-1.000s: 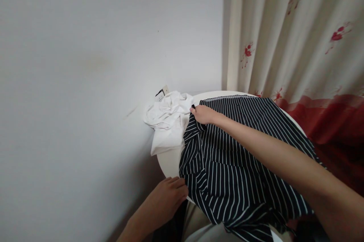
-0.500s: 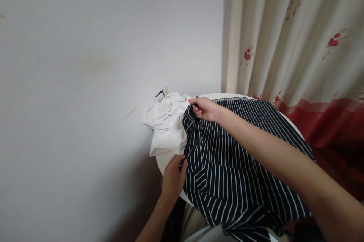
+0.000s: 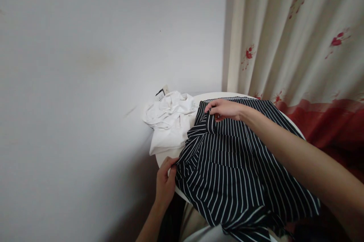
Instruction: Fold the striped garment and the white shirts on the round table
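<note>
A black garment with white stripes point(image 3: 236, 173) lies spread over a round white table point(image 3: 163, 158), its near part bunched and hanging past the front edge. My left hand point(image 3: 167, 177) pinches the garment's left edge near the table rim. Farther back, my right hand point(image 3: 224, 109) is closed on a folded-over band of the same cloth, with thumb and fingertips together. Between the two hands the cloth runs in slanting creases. What kind of garment it is, I cannot tell for sure.
A crumpled white cloth point(image 3: 170, 109) lies on the table's left side against the wall point(image 3: 113, 44). Behind it a wall socket point(image 3: 162, 93) holds a black plug. A floral curtain point(image 3: 270, 44) with a red lower band hangs at the right, close to the table.
My right hand has shifted right, and the bunched cloth under it now lies flatter and folded over. My left hand has moved slightly left, drawing the garment's edge outward.
</note>
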Demonstrator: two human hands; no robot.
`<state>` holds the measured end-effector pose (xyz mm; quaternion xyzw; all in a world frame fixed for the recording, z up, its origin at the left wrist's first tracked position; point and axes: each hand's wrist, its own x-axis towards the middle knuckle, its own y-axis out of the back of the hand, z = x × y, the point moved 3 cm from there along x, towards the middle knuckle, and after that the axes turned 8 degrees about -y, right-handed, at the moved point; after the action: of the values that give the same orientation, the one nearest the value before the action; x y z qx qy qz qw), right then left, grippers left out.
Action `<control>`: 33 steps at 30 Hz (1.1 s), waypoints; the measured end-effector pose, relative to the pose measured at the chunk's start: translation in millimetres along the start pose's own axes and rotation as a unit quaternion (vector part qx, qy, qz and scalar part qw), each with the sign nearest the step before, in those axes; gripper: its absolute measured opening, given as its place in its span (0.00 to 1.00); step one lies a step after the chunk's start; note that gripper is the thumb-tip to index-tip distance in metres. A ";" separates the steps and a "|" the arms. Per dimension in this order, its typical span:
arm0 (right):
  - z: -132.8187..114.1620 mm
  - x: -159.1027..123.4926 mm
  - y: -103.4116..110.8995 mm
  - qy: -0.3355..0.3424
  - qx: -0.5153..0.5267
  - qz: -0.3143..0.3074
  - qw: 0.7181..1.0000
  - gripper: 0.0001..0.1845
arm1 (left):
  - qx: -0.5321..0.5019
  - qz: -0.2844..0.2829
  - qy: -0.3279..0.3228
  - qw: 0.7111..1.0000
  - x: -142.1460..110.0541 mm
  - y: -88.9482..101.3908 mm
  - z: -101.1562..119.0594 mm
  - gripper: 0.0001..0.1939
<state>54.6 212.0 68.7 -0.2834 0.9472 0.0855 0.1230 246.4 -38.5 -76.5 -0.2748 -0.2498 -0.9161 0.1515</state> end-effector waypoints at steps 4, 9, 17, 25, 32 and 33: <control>20.2 -23.8 18.8 -0.002 0.124 0.010 0.992 0.14 | 0.013 -0.032 -0.094 0.995 -4.4 -5.8 7.8 0.12; 86.0 -62.2 41.1 -0.013 0.216 0.059 0.974 0.15 | 0.044 -0.077 -0.194 0.977 -8.6 -14.7 21.0 0.16; 157.9 -80.0 45.4 -0.056 0.008 0.244 0.968 0.13 | 0.099 -0.214 -0.255 0.938 -13.0 -24.0 23.7 0.19; 140.4 -115.8 33.2 -0.054 0.137 0.269 0.952 0.06 | 0.032 -0.281 -0.247 0.927 -1.6 -14.2 30.6 0.13; 185.6 -134.3 25.7 -0.101 0.089 0.283 0.950 0.23 | 0.068 -0.300 -0.193 0.932 73.1 -52.6 10.4 0.14; 188.2 -135.1 23.7 -0.101 0.090 0.277 0.951 0.25 | 0.070 -0.331 -0.208 0.918 83.6 -62.8 8.1 0.15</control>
<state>185.4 344.9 -70.8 0.0128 0.9748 0.0586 0.2147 156.6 6.3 -45.8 -0.3490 -0.4161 -0.8163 -0.1968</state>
